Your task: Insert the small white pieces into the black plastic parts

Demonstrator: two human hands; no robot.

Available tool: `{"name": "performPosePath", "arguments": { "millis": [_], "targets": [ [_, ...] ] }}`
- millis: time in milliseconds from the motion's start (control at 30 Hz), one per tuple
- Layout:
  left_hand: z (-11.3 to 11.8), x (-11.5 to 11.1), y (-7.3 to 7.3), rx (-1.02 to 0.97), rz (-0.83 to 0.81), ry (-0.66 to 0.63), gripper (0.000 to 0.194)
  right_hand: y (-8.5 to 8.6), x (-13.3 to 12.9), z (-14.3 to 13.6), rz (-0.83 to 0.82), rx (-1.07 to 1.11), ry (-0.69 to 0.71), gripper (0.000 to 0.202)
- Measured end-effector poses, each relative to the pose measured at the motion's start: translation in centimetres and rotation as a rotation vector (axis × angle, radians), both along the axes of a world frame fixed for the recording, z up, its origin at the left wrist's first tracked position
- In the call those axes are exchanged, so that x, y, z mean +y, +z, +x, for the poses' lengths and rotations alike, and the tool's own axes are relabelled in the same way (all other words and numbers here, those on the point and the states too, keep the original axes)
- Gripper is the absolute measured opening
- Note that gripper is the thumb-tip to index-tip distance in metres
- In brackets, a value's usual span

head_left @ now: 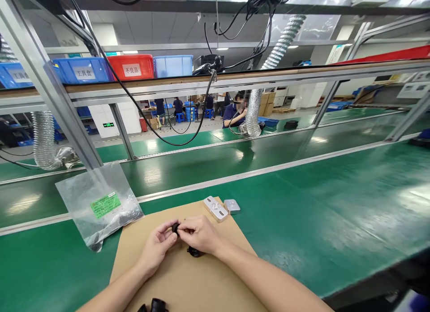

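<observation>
While looking forward and down from the head camera, holds a small black part (175, 227) above a cardboard sheet (188, 280). With the left hand (160, 244), grips its left side between thumb and curled fingers, leaving the palm partly open. With the right hand (199, 233), meets its right side, fingertips bunched almost together; cannot tell whether pinching the part itself or something tiny on it. To place the part, look between both sets of fingertips: right of the left hand, left of the right hand, with no clear gap on either side and so neither hand plainly nearer. Cannot make out a long axis, with so much covered by fingers. Just below the right hand, shows another black piece (194, 252); beyond, near the sheet's far edge, a slotted silvery block (215, 208), just beside a smaller silvery block (231, 206).
</observation>
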State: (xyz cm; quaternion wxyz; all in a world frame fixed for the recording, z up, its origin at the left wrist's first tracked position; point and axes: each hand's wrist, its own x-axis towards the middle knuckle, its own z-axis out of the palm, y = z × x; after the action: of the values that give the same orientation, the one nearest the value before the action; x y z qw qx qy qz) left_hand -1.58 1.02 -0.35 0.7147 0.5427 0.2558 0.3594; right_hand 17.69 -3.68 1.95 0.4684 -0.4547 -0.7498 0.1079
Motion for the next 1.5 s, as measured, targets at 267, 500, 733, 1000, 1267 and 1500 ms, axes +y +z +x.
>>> {"name": "performPosePath", "arguments": {
  "millis": [267, 500, 733, 1000, 1267, 1500],
  "targets": [
    [0.1, 0.1, 0.4, 0.018, 0.006, 0.044, 0.058, -0.2, 0.1, -0.2, 0.019, -0.009, -0.005, 0.024],
    [-0.2, 0.4, -0.1, 0.033, 0.033, 0.047, 0.056, 0.0, -0.1, -1.0, 0.02, 0.0, -0.04, 0.027],
    [0.1, -0.2, 1.0, 0.071, 0.212, 0.125, 0.052, 0.3, -0.2, -0.6, -0.03, 0.032, -0.089, 0.011],
    [-0.3, -0.5, -0.2, 0.221, 0.47, 0.169, 0.044, 0.8, -0.5, -0.3, -0.177, -0.005, -0.084, 0.013],
    [-0.4, -0.7, 1.6, 0.425, 0.682, 0.225, 0.02, 0.4, -0.5, -0.4, -0.142, -0.045, -0.058, 0.015],
    [-0.6, -0.7, 1.7, 0.417, 0.732, 0.244, 0.017, 0.6, -0.8, -0.8, -0.145, -0.047, -0.093, 0.012]
  ]
}}
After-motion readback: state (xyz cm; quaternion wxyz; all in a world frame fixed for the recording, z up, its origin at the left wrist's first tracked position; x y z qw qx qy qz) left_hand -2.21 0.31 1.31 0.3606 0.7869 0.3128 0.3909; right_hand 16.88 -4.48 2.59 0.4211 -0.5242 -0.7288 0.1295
